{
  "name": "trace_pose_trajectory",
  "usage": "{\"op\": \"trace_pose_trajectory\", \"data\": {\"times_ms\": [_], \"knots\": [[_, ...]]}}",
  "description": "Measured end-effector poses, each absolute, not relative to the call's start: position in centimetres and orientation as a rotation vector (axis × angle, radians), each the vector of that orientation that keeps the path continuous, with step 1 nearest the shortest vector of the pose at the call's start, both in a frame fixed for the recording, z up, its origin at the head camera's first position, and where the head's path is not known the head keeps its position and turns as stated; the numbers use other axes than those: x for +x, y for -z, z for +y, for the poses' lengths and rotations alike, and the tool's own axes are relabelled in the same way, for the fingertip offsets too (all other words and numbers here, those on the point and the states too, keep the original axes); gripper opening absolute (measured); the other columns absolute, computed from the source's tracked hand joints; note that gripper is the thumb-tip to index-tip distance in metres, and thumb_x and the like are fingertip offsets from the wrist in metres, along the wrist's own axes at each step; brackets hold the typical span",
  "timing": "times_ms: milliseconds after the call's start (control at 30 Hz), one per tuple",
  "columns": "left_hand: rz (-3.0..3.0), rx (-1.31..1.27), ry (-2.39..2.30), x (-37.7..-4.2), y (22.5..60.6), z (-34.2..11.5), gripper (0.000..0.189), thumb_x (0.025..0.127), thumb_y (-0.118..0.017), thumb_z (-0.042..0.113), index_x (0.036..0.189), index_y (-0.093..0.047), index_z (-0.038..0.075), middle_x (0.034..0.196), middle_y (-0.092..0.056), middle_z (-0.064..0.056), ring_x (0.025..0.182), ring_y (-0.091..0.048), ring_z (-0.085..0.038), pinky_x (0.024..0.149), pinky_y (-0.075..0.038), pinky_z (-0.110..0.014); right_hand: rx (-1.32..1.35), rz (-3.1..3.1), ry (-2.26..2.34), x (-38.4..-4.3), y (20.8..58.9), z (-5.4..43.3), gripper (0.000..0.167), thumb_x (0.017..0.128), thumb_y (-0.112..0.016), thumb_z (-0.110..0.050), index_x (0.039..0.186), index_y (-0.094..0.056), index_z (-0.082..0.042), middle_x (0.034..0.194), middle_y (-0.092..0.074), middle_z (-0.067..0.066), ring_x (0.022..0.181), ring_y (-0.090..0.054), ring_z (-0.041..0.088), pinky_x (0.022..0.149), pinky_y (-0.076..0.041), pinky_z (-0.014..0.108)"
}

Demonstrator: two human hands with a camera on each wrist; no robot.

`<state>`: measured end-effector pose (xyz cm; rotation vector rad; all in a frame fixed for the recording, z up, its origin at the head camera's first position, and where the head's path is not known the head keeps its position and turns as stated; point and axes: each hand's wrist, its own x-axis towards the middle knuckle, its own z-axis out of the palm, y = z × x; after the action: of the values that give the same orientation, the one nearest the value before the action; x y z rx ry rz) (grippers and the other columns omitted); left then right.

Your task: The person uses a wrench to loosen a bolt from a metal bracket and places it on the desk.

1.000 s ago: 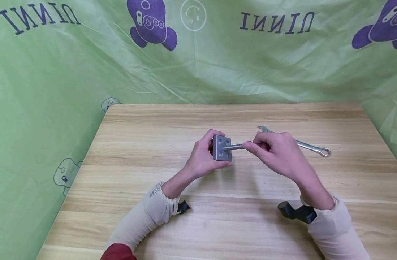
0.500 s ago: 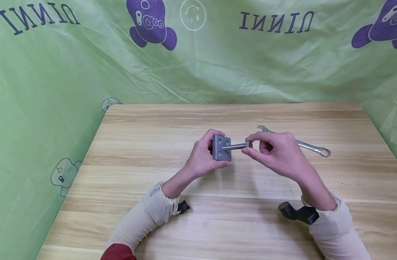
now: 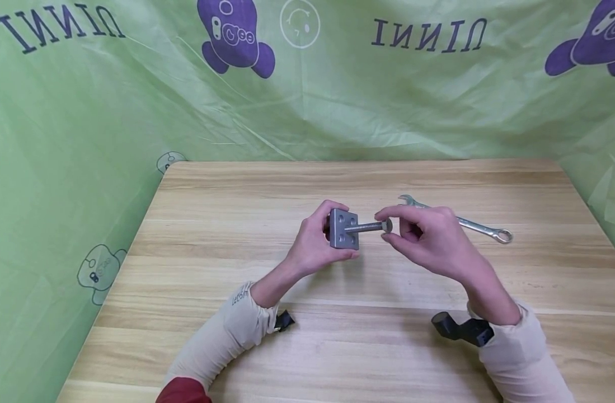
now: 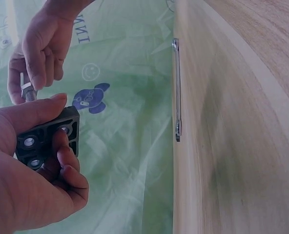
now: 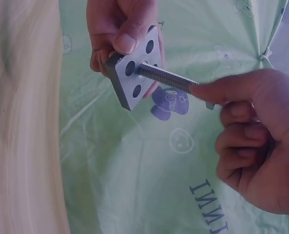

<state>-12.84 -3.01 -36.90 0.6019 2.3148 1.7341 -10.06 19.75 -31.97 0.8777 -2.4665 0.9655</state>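
My left hand (image 3: pixel 307 246) holds a square grey plate (image 3: pixel 338 230) by its edges, thumb and fingers at opposite sides. Holes show near the corners of its face, and in the left wrist view its dark ribbed back (image 4: pixel 72 117) faces the camera. A long threaded hex bolt (image 3: pixel 367 227) sticks out from the middle of the plate toward the right. At its head, the thumb and forefinger of my right hand (image 3: pixel 435 238) pinch around the bolt, the forefinger along the shank in the right wrist view. The other right fingers are curled in.
A combination wrench (image 3: pixel 483 229) lies on the wooden table (image 3: pixel 226 224) behind my right hand, partly hidden by it. Black wrist mounts (image 3: pixel 460 329) sit on both sleeves. A green printed curtain (image 3: pixel 337 112) hangs behind the table and at its sides.
The right thumb and forefinger have shifted across the bolt head, forefinger leftward and thumb rightward, uncovering the head. The left hand and plate have stayed in place.
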Motion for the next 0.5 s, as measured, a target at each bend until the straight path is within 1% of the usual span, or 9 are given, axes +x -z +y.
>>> {"op": "trace_pose_trajectory", "data": {"times_ms": [67, 133, 200, 233, 267, 300, 367, 433, 500], "knots": [[2.319, 0.597, -1.728, -12.83, 36.87, -3.01, 0.075, 0.065, -0.09, -0.002, 0.128, -0.05, 0.006, 0.116, -0.069, -0.018, 0.091, -0.068, -0.022, 0.077, -0.054, -0.023, 0.834, -2.542, -0.968, -10.0, 31.9, 19.89, 0.04, 0.07, -0.087, -0.005, 0.105, -0.069, -0.014, 0.057, -0.038, -0.014, 0.053, -0.032, -0.005, 0.052, -0.032, 0.015], [2.319, 0.591, -1.727, -12.82, 36.82, -3.01, 0.075, 0.065, -0.09, -0.001, 0.128, -0.05, 0.007, 0.117, -0.068, -0.018, 0.091, -0.068, -0.022, 0.077, -0.054, -0.023, 0.757, -2.625, -0.982, -9.93, 31.79, 19.99, 0.039, 0.072, -0.088, -0.014, 0.104, -0.067, -0.015, 0.057, -0.038, -0.014, 0.052, -0.033, -0.004, 0.051, -0.032, 0.018], [2.317, 0.584, -1.73, -12.8, 36.79, -3.01, 0.075, 0.065, -0.09, -0.002, 0.128, -0.05, 0.008, 0.117, -0.068, -0.018, 0.092, -0.069, -0.023, 0.077, -0.055, -0.023, 0.662, -2.695, -1.013, -9.89, 31.67, 20.0, 0.026, 0.078, -0.085, -0.019, 0.097, -0.067, -0.016, 0.056, -0.039, -0.012, 0.05, -0.034, -0.001, 0.05, -0.032, 0.021], [2.316, 0.583, -1.731, -12.79, 36.79, -3.02, 0.075, 0.065, -0.09, -0.002, 0.128, -0.05, 0.008, 0.117, -0.068, -0.018, 0.092, -0.069, -0.023, 0.076, -0.055, -0.023, 0.618, -2.727, -1.024, -9.88, 31.62, 19.98, 0.018, 0.083, -0.082, -0.021, 0.092, -0.067, -0.017, 0.056, -0.04, -0.01, 0.05, -0.034, 0.0, 0.049, -0.032, 0.022], [2.315, 0.581, -1.732, -12.78, 36.8, -3.02, 0.075, 0.065, -0.09, -0.002, 0.128, -0.05, 0.008, 0.118, -0.068, -0.018, 0.092, -0.069, -0.023, 0.077, -0.055, -0.023, 0.577, -2.758, -1.02, -9.86, 31.58, 19.93, 0.013, 0.087, -0.078, -0.023, 0.086, -0.066, -0.017, 0.056, -0.039, -0.009, 0.05, -0.034, 0.002, 0.049, -0.032, 0.023], [2.314, 0.58, -1.732, -12.78, 36.81, -3.03, 0.075, 0.065, -0.09, -0.002, 0.128, -0.05, 0.008, 0.118, -0.068, -0.018, 0.092, -0.069, -0.023, 0.077, -0.055, -0.023, 0.546, -2.788, -1.015, -9.84, 31.55, 19.87, 0.015, 0.092, -0.073, -0.026, 0.081, -0.065, -0.018, 0.056, -0.039, -0.009, 0.051, -0.035, 0.003, 0.049, -0.031, 0.024], [2.316, 0.579, -1.728, -12.77, 36.85, -3.04, 0.075, 0.065, -0.09, -0.001, 0.128, -0.05, 0.008, 0.118, -0.068, -0.018, 0.092, -0.069, -0.023, 0.077, -0.055, -0.023, 0.5, -2.841, -0.989, -9.83, 31.56, 19.69, 0.027, 0.098, -0.064, -0.031, 0.074, -0.063, -0.019, 0.056, -0.039, -0.008, 0.051, -0.036, 0.005, 0.05, -0.032, 0.025], [2.319, 0.581, -1.722, -12.78, 36.86, -3.02, 0.075, 0.065, -0.09, -0.001, 0.128, -0.05, 0.008, 0.118, -0.068, -0.018, 0.093, -0.069, -0.023, 0.079, -0.056, -0.026, 0.473, -2.871, -0.976, -9.82, 31.62, 19.47, 0.037, 0.101, -0.058, -0.035, 0.068, -0.059, -0.018, 0.055, -0.038, -0.008, 0.052, -0.036, 0.007, 0.051, -0.031, 0.025], [2.323, 0.587, -1.715, -12.8, 36.88, -2.99, 0.075, 0.065, -0.089, -0.001, 0.129, -0.049, 0.006, 0.118, -0.068, -0.018, 0.094, -0.069, -0.024, 0.08, -0.057, -0.03, 0.456, -2.877, -0.971, -9.82, 31.68, 19.29, 0.042, 0.101, -0.057, -0.038, 0.064, -0.055, -0.018, 0.055, -0.037, -0.008, 0.052, -0.036, 0.009, 0.052, -0.031, 0.026]]}}
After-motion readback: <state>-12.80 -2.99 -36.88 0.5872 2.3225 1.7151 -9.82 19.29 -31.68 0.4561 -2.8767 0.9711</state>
